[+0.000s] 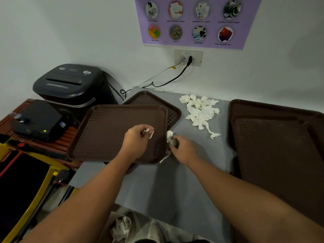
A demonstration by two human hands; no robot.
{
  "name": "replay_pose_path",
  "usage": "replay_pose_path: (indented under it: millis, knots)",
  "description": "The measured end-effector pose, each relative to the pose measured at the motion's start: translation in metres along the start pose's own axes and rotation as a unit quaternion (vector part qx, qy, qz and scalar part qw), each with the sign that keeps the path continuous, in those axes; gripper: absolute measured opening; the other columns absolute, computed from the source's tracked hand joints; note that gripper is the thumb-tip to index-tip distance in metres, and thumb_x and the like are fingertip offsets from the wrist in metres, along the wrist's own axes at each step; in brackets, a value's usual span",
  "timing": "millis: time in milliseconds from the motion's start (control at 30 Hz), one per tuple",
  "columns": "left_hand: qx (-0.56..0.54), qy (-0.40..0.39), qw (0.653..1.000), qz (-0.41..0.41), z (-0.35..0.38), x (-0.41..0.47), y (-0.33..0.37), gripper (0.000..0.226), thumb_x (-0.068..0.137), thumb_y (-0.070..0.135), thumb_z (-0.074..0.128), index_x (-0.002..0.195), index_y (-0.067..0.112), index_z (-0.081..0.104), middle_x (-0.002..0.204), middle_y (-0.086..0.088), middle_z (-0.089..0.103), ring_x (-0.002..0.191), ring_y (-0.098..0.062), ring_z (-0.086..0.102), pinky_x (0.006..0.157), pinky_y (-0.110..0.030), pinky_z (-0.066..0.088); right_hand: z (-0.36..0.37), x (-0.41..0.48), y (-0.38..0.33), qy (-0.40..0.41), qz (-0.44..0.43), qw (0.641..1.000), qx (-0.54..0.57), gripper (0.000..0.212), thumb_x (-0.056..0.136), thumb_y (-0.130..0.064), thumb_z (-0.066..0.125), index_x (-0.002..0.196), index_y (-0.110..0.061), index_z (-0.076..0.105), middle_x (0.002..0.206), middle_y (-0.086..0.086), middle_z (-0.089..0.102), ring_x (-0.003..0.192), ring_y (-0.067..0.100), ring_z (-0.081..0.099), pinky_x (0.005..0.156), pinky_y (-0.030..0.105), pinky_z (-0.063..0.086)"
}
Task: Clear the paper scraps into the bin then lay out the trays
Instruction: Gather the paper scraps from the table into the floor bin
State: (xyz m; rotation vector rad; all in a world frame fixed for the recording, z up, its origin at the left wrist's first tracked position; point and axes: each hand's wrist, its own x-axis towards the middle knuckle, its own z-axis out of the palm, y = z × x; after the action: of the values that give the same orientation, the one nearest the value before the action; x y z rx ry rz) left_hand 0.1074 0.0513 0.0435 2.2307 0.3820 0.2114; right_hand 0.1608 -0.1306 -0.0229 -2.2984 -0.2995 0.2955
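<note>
A pile of crumpled white paper scraps (201, 111) lies on the grey table (175, 181) near the wall. Two brown trays overlap at the left, the upper one (105, 134) over the lower one (157, 100). My left hand (138, 141) hovers over the upper tray, pinching a small paper scrap (148, 133). My right hand (184, 149) sits at that tray's right edge, closed on a crumpled paper wad (170, 136). More brown trays (273, 146) are stacked at the right. A bin (121, 228) with white scraps inside shows at the bottom edge.
A black paper shredder (70, 83) stands at the back left, with a black device (38, 120) in front of it on a slatted surface. Cables run to a wall socket (188, 57). A yellow-framed object (31, 186) is at the lower left.
</note>
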Motion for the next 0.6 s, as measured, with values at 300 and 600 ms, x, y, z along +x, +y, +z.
replay_pose_path:
  millis: [300, 600]
  knots:
    - [-0.096, -0.029, 0.994, -0.038, -0.012, 0.021, -0.021, 0.012, 0.096, 0.018, 0.062, 0.096, 0.025, 0.072, 0.087, 0.008, 0.073, 0.074, 0.003, 0.067, 0.07, -0.012, 0.051, 0.017, 0.02, 0.0, 0.045, 0.077, 0.995, -0.044, 0.013, 0.091, -0.019, 0.058, 0.098, -0.011, 0.066, 0.097, 0.013, 0.069, 0.091, 0.033, 0.063, 0.078, 0.035, 0.048]
    - [-0.184, -0.07, 0.975, -0.099, 0.001, 0.022, -0.003, 0.024, 0.104, 0.016, 0.042, 0.099, 0.019, 0.066, 0.087, -0.002, 0.064, 0.069, -0.013, 0.058, 0.064, -0.028, 0.052, -0.007, 0.008, 0.009, 0.092, 0.083, 0.989, 0.083, 0.018, 0.094, -0.003, 0.044, 0.103, -0.007, 0.059, 0.097, 0.01, 0.063, 0.088, 0.025, 0.056, 0.075, 0.029, 0.04]
